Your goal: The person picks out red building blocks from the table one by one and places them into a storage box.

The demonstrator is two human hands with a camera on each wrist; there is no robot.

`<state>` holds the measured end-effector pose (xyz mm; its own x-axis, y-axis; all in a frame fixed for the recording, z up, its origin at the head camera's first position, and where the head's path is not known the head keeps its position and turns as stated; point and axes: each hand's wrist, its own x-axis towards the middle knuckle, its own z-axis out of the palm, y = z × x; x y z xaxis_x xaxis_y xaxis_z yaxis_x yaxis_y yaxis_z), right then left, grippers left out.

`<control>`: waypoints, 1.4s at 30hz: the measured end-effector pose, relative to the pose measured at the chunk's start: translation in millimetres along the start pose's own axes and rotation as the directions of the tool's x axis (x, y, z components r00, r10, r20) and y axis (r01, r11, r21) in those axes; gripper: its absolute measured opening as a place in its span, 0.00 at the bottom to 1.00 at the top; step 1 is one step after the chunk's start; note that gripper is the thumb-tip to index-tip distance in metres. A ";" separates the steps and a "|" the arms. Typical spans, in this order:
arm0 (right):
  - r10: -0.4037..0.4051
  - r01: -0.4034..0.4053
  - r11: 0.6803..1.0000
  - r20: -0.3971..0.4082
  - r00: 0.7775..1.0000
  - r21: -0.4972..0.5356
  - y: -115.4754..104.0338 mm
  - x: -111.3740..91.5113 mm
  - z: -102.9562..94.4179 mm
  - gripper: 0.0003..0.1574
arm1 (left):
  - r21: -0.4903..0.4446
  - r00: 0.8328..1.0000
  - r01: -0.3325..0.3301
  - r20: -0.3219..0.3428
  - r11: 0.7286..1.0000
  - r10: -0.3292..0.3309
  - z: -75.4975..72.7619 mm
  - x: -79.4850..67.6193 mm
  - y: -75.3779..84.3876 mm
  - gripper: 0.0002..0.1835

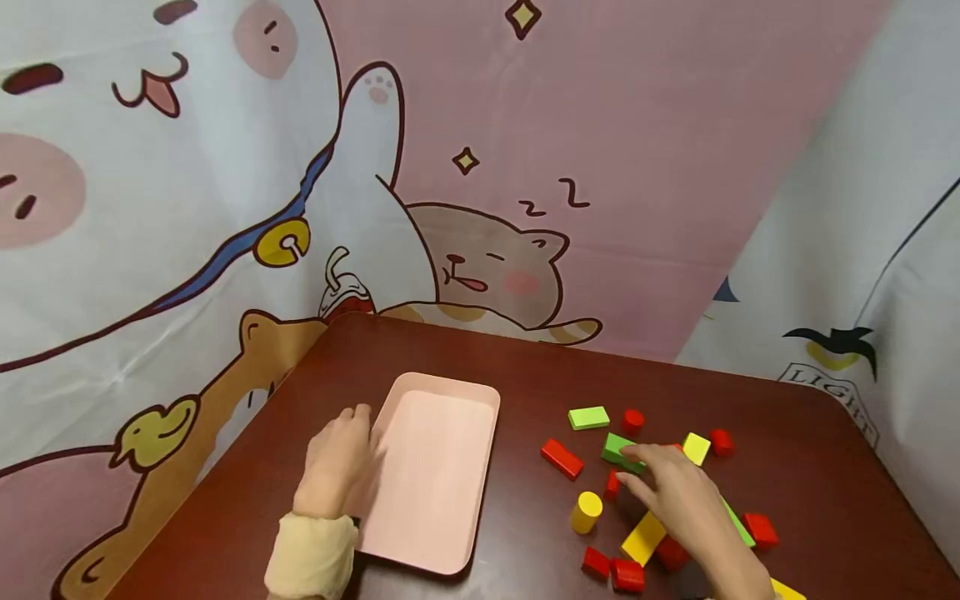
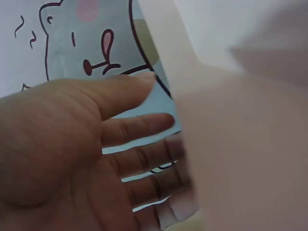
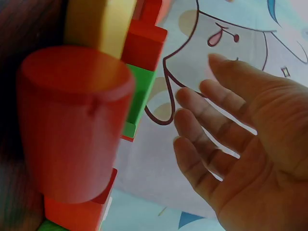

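Note:
A shallow pink tray [image 1: 435,467] lies on the dark table, with my left hand [image 1: 336,462] along its left rim. In the left wrist view the fingers of my left hand [image 2: 130,149] are loosely extended beside the tray's wall [image 2: 231,159]; whether they touch it I cannot tell. My right hand [image 1: 678,496] hovers over scattered toy blocks, its fingertips near a green block [image 1: 617,448] and a small red block [image 1: 612,484]. Nothing sits in my right hand [image 3: 240,130] in the right wrist view, where its fingers are spread and a red cylinder [image 3: 72,134] looms close.
Around the right hand lie a yellow cylinder [image 1: 587,512], a yellow block [image 1: 643,538], a light green block [image 1: 588,417], a red block [image 1: 562,459] and several others. A cartoon-printed cloth [image 1: 637,167] hangs behind the table [image 1: 525,358].

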<state>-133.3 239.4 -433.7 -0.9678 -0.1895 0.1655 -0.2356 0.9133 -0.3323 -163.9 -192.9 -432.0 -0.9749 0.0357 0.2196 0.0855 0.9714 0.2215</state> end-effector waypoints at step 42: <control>-0.100 0.094 0.995 0.170 0.980 0.044 6.7 11.7 20.5 0.24 | 0.048 0.925 0.305 0.222 0.951 -0.308 26.8 16.8 13.8 0.12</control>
<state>-148.1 235.9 -453.1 -0.9401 -0.3387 0.0374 -0.3293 0.8747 -0.3555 -184.7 -172.6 -450.7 -0.9738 -0.2142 -0.0762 -0.2262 0.9461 0.2318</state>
